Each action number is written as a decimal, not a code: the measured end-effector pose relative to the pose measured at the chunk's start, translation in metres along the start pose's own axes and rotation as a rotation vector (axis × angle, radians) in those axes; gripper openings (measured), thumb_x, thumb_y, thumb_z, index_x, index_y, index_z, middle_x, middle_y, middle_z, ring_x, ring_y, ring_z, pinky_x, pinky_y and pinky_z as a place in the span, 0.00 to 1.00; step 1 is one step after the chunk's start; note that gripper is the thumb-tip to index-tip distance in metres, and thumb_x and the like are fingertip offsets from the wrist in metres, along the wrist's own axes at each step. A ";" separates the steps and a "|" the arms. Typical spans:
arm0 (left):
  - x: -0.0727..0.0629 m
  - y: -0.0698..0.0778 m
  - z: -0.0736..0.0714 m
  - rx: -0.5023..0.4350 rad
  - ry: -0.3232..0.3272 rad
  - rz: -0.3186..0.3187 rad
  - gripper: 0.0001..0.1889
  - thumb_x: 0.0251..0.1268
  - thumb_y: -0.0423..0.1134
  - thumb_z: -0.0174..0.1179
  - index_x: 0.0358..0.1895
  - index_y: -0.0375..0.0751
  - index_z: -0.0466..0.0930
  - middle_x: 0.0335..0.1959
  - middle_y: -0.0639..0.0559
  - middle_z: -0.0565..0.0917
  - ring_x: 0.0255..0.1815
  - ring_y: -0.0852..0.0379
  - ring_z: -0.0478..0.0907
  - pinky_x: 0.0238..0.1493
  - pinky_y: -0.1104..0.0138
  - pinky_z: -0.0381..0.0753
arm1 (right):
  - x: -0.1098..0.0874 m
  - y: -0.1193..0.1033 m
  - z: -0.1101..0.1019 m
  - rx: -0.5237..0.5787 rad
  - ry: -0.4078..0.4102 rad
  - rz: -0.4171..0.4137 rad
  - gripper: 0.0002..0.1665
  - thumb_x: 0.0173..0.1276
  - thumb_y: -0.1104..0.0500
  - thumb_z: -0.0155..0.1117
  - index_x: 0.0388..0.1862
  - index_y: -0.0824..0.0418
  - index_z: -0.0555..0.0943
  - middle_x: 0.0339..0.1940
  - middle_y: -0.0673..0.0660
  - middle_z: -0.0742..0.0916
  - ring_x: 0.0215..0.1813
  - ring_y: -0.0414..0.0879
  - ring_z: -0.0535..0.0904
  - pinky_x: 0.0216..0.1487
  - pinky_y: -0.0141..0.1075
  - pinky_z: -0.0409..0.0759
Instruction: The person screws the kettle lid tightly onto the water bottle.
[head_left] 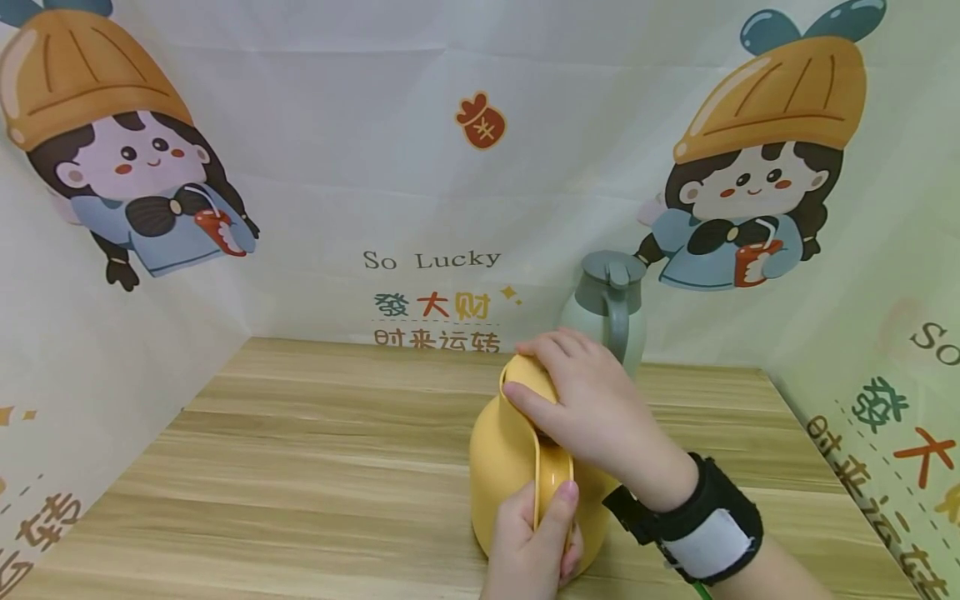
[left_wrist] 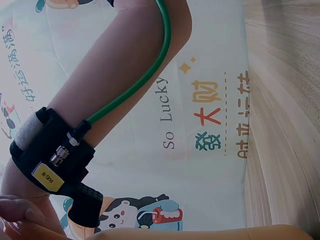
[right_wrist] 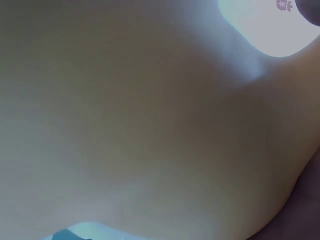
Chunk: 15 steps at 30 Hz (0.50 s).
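Note:
A yellow vacuum jug [head_left: 491, 467] stands on the wooden table, its handle [head_left: 553, 467] turned towards me. My left hand [head_left: 528, 542] grips the lower part of that handle, thumb on the near side. From the right, my right hand [head_left: 588, 396] holds the jug's lid [head_left: 531, 372], fingers over the far side and thumb across the near side. Much of the lid is hidden under the palm. In the left wrist view the strapped right forearm [left_wrist: 115, 75] rises above the jug. A blurred close surface fills most of the right wrist view.
Behind the jug is a pale green vacuum jug [head_left: 573, 315] with a grey lid and handle. Printed cloth walls [head_left: 315, 208] enclose the back and sides of the wooden table [head_left: 300, 467]. A green cable [left_wrist: 150, 70] runs along the right forearm.

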<state>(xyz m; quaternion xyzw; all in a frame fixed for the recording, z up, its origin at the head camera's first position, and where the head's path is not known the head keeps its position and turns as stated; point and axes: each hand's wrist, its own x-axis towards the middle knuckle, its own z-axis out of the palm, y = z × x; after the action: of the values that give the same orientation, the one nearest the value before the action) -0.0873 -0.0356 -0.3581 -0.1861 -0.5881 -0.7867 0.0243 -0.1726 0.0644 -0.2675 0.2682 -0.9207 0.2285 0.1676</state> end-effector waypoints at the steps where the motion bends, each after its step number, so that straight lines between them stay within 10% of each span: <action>1: 0.000 0.000 0.000 -0.002 -0.001 0.002 0.23 0.76 0.39 0.46 0.23 0.24 0.62 0.08 0.30 0.58 0.08 0.66 0.59 0.12 0.77 0.60 | 0.000 -0.002 0.000 -0.015 0.001 0.012 0.28 0.68 0.39 0.57 0.58 0.55 0.77 0.54 0.52 0.79 0.62 0.52 0.68 0.65 0.49 0.62; 15: 0.000 0.000 0.000 -0.018 0.001 -0.017 0.24 0.76 0.40 0.47 0.23 0.24 0.62 0.08 0.30 0.58 0.08 0.66 0.58 0.12 0.77 0.59 | -0.002 -0.015 0.005 -0.129 0.055 0.122 0.30 0.69 0.39 0.54 0.59 0.59 0.77 0.57 0.58 0.79 0.64 0.56 0.66 0.66 0.58 0.56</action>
<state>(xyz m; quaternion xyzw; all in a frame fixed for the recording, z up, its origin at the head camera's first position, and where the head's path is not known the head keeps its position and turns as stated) -0.0877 -0.0356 -0.3583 -0.1810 -0.5827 -0.7921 0.0163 -0.1639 0.0513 -0.2675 0.1939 -0.9432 0.1860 0.1953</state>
